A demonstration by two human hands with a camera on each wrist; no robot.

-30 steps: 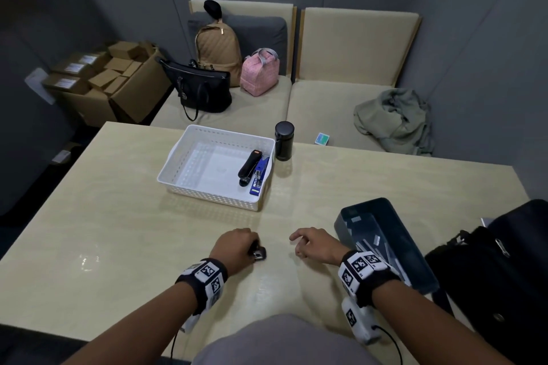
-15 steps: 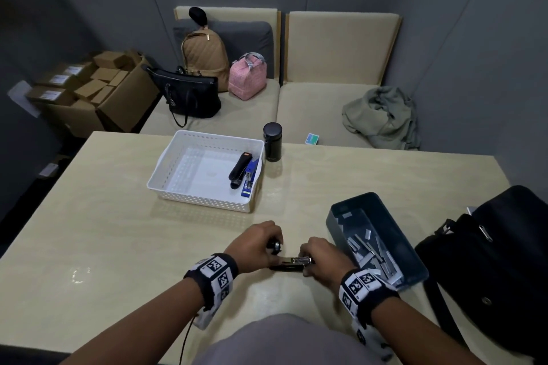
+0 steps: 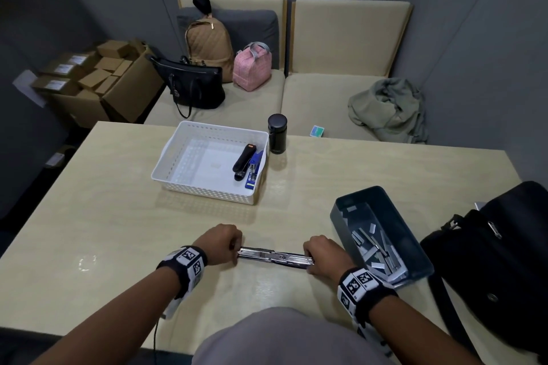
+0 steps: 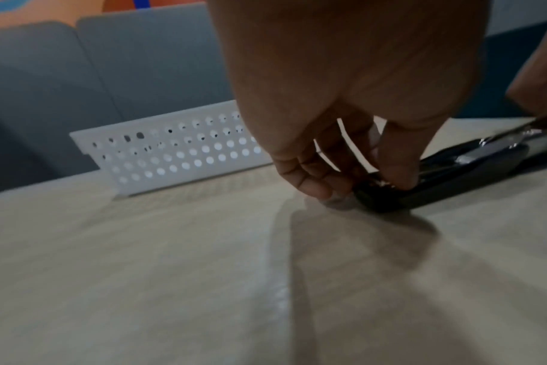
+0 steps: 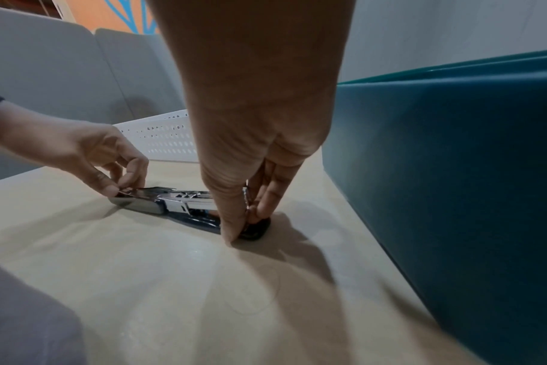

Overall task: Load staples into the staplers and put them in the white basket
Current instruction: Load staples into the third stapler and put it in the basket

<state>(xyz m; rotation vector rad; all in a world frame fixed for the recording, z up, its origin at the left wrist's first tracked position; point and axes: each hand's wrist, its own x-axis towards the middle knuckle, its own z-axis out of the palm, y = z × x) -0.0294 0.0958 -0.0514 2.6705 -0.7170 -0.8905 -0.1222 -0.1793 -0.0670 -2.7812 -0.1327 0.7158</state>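
Observation:
A black and chrome stapler (image 3: 275,255) lies swung open flat on the table in front of me. My left hand (image 3: 235,250) pinches its left end, and my right hand (image 3: 310,261) pinches its right end. In the right wrist view the chrome magazine (image 5: 178,201) faces up, with my right fingers (image 5: 231,229) on the black end. In the left wrist view my left fingertips (image 4: 394,180) grip the stapler (image 4: 459,170). The white basket (image 3: 166,157) stands further back and holds a black stapler (image 3: 243,158) and a blue stapler (image 3: 254,169). Staple strips (image 3: 376,243) lie in a teal bin (image 3: 338,213) at my right.
A black flask (image 3: 277,133) stands just right of the basket. A black bag (image 3: 498,261) sits on the table's right edge beside the teal bin. Bare tabletop (image 3: 103,216) stretches to the left. Bags and a jacket lie on the bench behind.
The stapler, first tucked under my left hand, is now unfolded flat. My right hand has taken its other end, and both hands have drawn apart along it.

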